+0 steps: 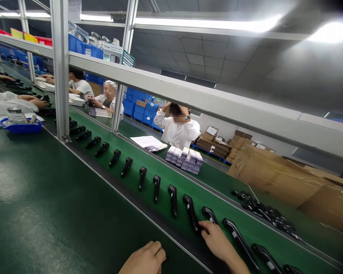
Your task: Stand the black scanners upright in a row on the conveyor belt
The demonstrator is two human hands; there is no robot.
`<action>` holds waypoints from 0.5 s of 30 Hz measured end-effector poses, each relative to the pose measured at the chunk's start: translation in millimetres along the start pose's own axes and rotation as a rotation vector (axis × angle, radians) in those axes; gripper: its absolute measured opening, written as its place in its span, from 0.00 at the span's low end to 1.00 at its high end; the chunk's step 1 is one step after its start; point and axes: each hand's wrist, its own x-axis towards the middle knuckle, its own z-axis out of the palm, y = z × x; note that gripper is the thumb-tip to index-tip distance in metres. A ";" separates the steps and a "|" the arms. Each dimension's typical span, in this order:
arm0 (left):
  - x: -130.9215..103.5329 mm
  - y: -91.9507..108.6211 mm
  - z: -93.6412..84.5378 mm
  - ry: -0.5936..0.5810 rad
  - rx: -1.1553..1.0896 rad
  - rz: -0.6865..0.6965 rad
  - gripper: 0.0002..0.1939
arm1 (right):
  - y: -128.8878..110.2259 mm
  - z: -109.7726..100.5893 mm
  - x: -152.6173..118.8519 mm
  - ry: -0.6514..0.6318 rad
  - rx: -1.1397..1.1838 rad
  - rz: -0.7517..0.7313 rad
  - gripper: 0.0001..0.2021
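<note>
A row of black handheld devices with angled heads (173,199) lies along the green conveyor belt (162,167). My right hand (217,239) reaches over the belt, its fingers bent and closed at the lower end of one black handheld device (191,213). Another device (210,215) lies partly hidden behind that hand. Over the near green tabletop (82,213), my left hand (145,258) is at the bottom edge of the view with curled fingers. What it holds, if anything, is hidden.
Small white-and-purple boxes (185,158) and papers (148,142) lie across the belt, before a person with raised arms (178,129). A metal post (61,76) and rail (188,91) frame the line. At left stands a blue tray (23,127); black parts (268,215) lie right.
</note>
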 end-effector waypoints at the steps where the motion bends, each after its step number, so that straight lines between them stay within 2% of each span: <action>1: -1.7 0.2 -4.0 0.008 -0.022 -0.017 0.17 | 3.7 -2.6 -2.8 -0.021 0.014 0.024 0.22; 4: -7.0 2.3 -14.2 0.046 -0.100 -0.067 0.16 | 12.1 -9.0 -9.8 -0.039 0.043 0.081 0.24; 8: -9.7 2.8 -16.9 0.081 -0.171 -0.088 0.15 | 15.3 -16.8 -15.1 0.088 0.073 0.116 0.16; 10: -8.0 1.0 -15.1 0.076 -0.190 -0.112 0.14 | 12.9 -20.8 -16.7 0.141 0.214 0.165 0.16; 13: -3.7 -3.1 -13.4 0.064 -0.260 -0.164 0.11 | 7.8 -20.8 -18.5 0.076 0.470 0.187 0.23; 15: -1.5 -6.2 -13.7 0.088 -0.338 -0.181 0.09 | 6.6 -14.1 -19.1 0.030 0.465 0.162 0.24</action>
